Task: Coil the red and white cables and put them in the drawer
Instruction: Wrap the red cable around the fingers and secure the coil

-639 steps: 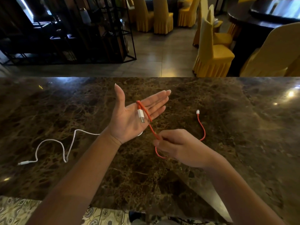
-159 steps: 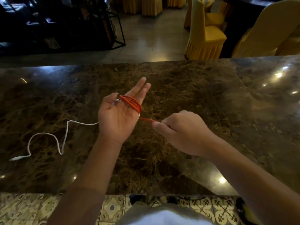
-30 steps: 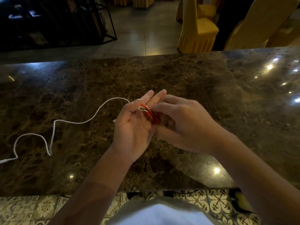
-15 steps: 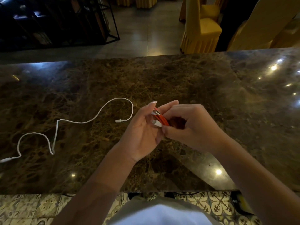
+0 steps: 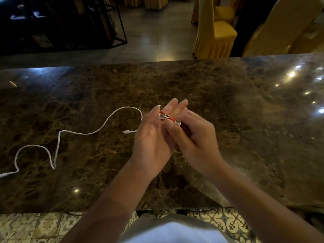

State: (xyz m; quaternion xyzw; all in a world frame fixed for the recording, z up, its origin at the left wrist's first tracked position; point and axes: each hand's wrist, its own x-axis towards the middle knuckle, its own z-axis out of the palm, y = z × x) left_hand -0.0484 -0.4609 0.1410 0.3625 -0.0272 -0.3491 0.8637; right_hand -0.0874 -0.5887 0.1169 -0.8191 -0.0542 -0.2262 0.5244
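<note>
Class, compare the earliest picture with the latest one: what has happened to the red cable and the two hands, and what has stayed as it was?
The red cable, once trailing loose across the marble counter, is now wound into a small bundle. The left hand, earlier an open palm, holds it, and the right hand pinches its end. The white cable stays uncoiled on the counter, though its near end lies differently.
</note>
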